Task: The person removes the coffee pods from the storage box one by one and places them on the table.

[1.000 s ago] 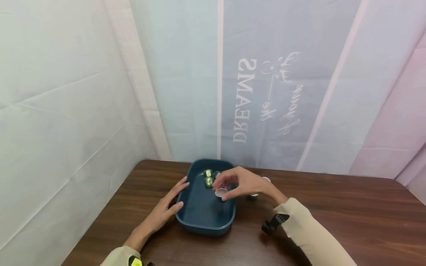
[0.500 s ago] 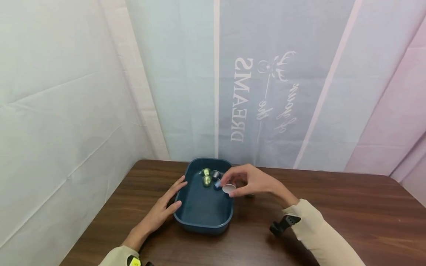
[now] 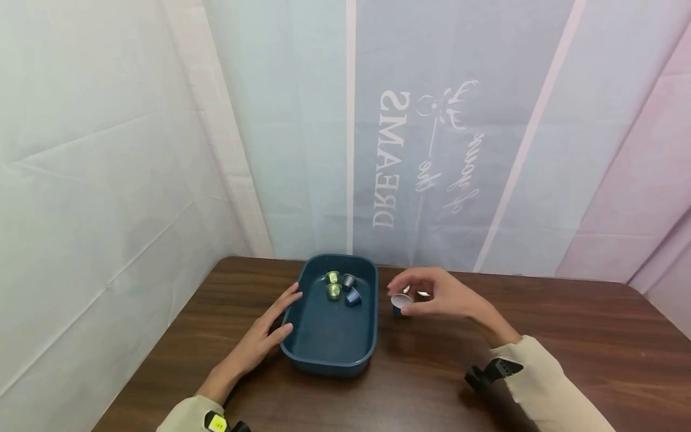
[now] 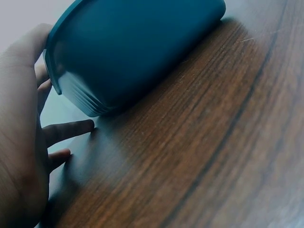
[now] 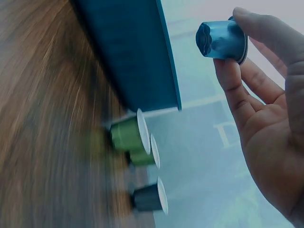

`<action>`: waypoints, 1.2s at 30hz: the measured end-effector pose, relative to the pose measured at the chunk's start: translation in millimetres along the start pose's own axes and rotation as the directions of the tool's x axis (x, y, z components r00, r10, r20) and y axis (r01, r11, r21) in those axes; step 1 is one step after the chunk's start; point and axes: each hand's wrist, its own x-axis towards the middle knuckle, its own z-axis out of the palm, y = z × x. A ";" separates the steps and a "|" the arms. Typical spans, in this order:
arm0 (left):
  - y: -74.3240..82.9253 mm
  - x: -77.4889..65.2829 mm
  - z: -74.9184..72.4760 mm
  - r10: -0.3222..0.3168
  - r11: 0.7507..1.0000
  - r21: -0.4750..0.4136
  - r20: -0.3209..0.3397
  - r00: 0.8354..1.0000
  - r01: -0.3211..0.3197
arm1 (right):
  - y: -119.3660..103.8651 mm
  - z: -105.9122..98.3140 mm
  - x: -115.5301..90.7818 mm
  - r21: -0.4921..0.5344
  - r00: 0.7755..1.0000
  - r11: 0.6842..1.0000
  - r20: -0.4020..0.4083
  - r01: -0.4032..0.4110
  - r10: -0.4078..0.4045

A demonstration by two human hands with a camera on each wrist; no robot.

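Note:
My right hand [image 3: 439,294] pinches a blue coffee capsule [image 5: 222,40] between thumb and fingertips, just beyond the right wall of a dark blue tray [image 3: 336,362]. The capsule's white lid faces up in the head view. Against the tray's left rim rests my left hand [image 3: 261,336], its fingers spread. Inside the tray, toward the back, lie two green capsules [image 3: 334,291], a dark grey capsule [image 3: 348,281] and another blue capsule [image 3: 353,297].
Outside the tray, on the brown wooden table [image 3: 502,324], more green capsules [image 5: 130,135] and a dark capsule [image 5: 149,197] stand lid up, mostly hidden behind my right hand in the head view. A printed curtain [image 3: 302,150] hangs close behind the table.
My right hand has moved right, from over the tray to beside it, carrying the blue capsule. The blue capsule in the tray is now fully visible. My left hand stays at the rim.

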 end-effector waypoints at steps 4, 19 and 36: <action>-0.1 -0.2 0.1 -0.007 1.000 0.004 0.000 1.000 0.007 | 3.2 -4.1 -13.0 0.019 0.999 0.999 -0.034 -0.039 0.039; -1.3 -1.6 0.7 -0.016 1.000 0.011 -0.004 1.000 0.016 | 28.8 -9.5 -56.0 0.083 0.983 0.987 -0.112 -0.137 0.146; 1.6 0.5 0.2 -0.004 1.000 0.004 0.001 1.000 0.004 | 59.4 -8.7 -69.1 0.005 0.974 0.988 -0.168 -0.154 0.153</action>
